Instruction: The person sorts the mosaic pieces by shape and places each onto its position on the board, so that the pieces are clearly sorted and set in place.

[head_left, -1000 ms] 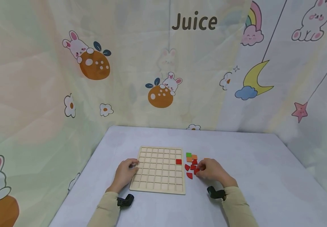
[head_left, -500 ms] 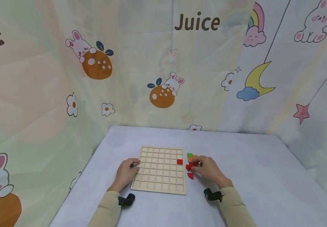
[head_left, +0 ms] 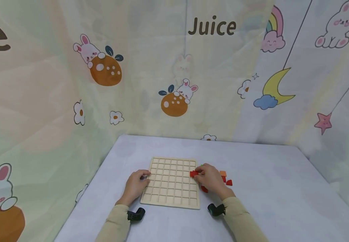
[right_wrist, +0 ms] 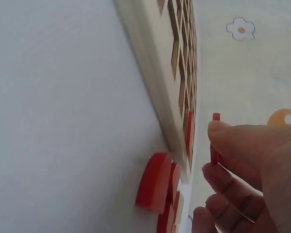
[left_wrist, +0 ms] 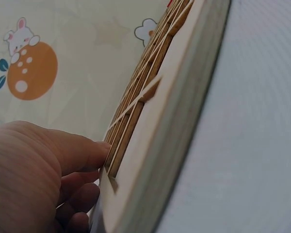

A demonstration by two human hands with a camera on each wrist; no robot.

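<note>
Pale wood makes up the board [head_left: 168, 183] between a person's two bare hands on a white worktop [head_left: 259, 191]. Its surface is a grid of shallow square cells. The left hand [head_left: 134, 186] has its fingers loosely bent, the thumb resting on the board's rim nearest that hand. The right hand [head_left: 210, 178] pinches a thin red piece [right_wrist: 214, 154] between thumb and finger, raised above the board's opposite rim. Just beyond those fingertips, toward the left hand, a red square [head_left: 192, 174] sits in a cell. Loose on the worktop around the right hand are a red wedge [head_left: 204, 189] just below its palm, another wedge [head_left: 229, 182] to its right, an orange piece [head_left: 223, 173] near that one, and a bit of green [head_left: 202, 165] beyond the knuckles, mostly hidden. Past both hands hangs a cloth [head_left: 144, 101] printed with rabbits.
</note>
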